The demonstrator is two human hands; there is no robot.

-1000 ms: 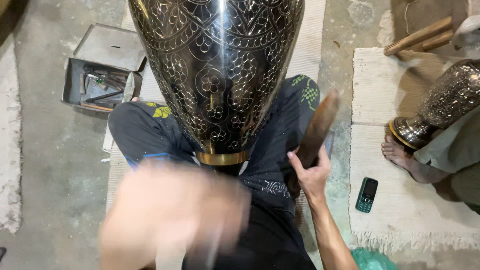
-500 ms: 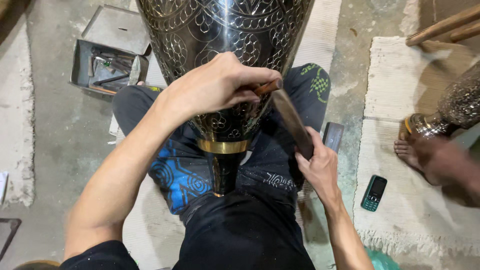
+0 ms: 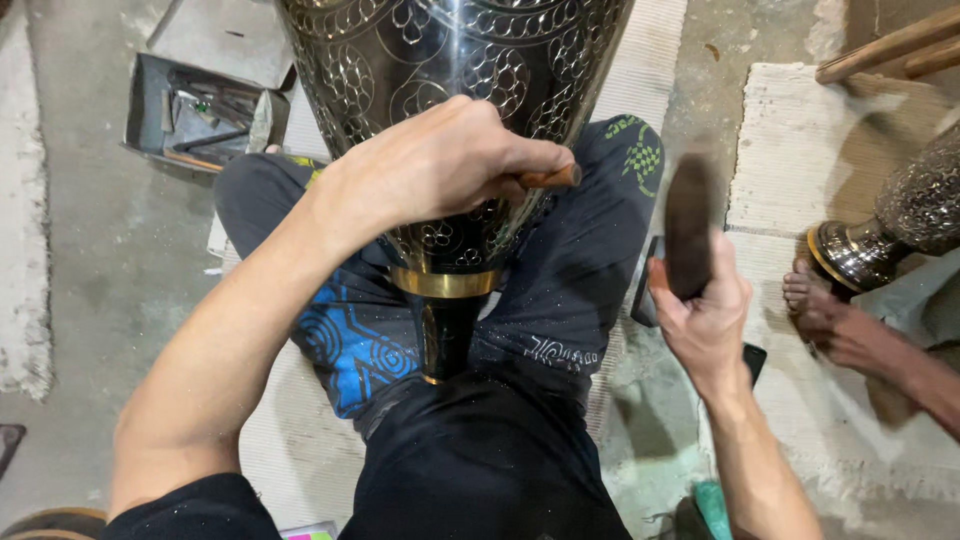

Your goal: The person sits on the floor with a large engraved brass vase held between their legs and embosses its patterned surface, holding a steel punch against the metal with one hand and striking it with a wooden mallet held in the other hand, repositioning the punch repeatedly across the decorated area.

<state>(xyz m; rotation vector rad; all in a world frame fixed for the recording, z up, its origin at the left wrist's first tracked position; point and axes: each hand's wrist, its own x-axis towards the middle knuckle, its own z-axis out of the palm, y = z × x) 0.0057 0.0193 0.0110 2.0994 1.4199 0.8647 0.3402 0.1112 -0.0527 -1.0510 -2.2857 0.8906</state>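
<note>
My left hand is closed around a small wooden-handled tool, its tip set against the engraved metal vase, presumably so it can be struck; my right hand is wrapped round a dark wooden mallet, raised beside my knee and motion-blurred; the vase lies tilted across my lap, its brass band between my thighs, which seems to steady it; an open tool box sits on the floor to my left; another person's foot rests by a second vase.

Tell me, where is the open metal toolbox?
In the head view, the open metal toolbox sits upper left on the floor, beside the big engraved vase.
</note>
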